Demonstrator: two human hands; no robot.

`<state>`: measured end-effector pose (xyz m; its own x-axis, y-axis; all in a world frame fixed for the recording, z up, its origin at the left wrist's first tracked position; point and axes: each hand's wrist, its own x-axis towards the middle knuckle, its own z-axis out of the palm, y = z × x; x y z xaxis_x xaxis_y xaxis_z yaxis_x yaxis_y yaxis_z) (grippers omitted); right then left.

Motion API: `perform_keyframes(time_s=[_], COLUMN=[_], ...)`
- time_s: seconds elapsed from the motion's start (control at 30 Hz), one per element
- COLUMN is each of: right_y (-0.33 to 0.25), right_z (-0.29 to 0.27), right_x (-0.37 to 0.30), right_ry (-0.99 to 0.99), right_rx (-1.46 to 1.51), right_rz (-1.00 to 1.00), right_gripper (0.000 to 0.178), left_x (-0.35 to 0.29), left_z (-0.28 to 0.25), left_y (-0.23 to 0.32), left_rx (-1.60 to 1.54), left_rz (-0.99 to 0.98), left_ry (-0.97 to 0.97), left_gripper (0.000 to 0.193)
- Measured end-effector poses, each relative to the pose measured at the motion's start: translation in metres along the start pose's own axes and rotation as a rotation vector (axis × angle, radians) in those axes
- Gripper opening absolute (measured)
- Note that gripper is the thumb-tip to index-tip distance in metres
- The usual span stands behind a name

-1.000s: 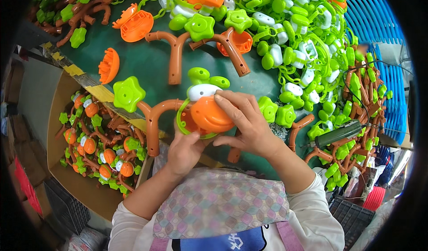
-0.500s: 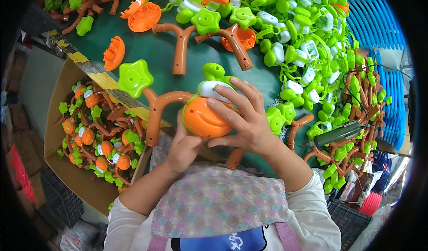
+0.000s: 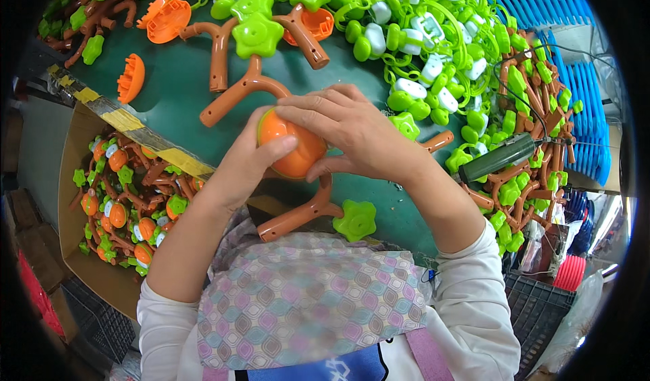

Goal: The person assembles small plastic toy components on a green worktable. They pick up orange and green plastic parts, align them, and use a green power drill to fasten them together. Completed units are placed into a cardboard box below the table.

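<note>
Between my two hands is a round orange plastic toy piece [image 3: 303, 156] with a thin green edge. My left hand [image 3: 252, 154] wraps its left side, the thumb lying across the front. Closed over its top and right side is my right hand [image 3: 355, 129], fingers bent around it. A forked brown branch [image 3: 250, 83] with a green star-shaped flower [image 3: 257, 36] reaches up from the piece. Below it another brown branch [image 3: 298, 217] carries a second green flower [image 3: 355, 220]. My fingers hide where the branches meet the piece.
Loose orange half shells [image 3: 132, 78] and brown branches [image 3: 218, 56] lie on the green table [image 3: 169, 103]. Green-and-white parts [image 3: 420, 49] are heaped at the back right, near a dark green cylindrical tool [image 3: 497, 158]. A cardboard box [image 3: 84, 252] of similar assemblies stands at the left.
The held toy has turned, so its flowered branch now points up and another branch with a flower shows below. My right hand's fingers have closed over the orange piece; the view has shifted.
</note>
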<state>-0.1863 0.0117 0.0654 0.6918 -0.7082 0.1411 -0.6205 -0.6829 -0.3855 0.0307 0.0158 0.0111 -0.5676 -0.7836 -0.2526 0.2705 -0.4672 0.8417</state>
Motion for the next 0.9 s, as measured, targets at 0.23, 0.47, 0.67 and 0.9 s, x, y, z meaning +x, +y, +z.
perform_keyframes(time_s=[0.23, 0.47, 0.67, 0.9], right_y=[0.036, 0.042, 0.048, 0.053], right_z=[-0.016, 0.022, 0.031, 0.036], right_x=[-0.069, -0.116, -0.11, -0.109], right_ry=[0.41, 0.154, 0.089, 0.118], right_rx=[0.148, -0.254, -0.353, -0.375], right_rz=[0.285, 0.149, 0.028, 0.053], right_gripper=[0.037, 0.017, 0.011, 0.015], left_x=[0.001, 0.01, 0.011, 0.012], left_z=[0.004, 0.014, 0.013, 0.012], left_y=[-0.013, -0.001, -0.002, -0.003], left_rx=[0.245, 0.408, 0.425, 0.396], left_rz=[0.003, -0.168, -0.165, -0.166], left_ry=[0.075, 0.086, 0.088, 0.062], left_gripper=[0.062, 0.072, 0.072, 0.069])
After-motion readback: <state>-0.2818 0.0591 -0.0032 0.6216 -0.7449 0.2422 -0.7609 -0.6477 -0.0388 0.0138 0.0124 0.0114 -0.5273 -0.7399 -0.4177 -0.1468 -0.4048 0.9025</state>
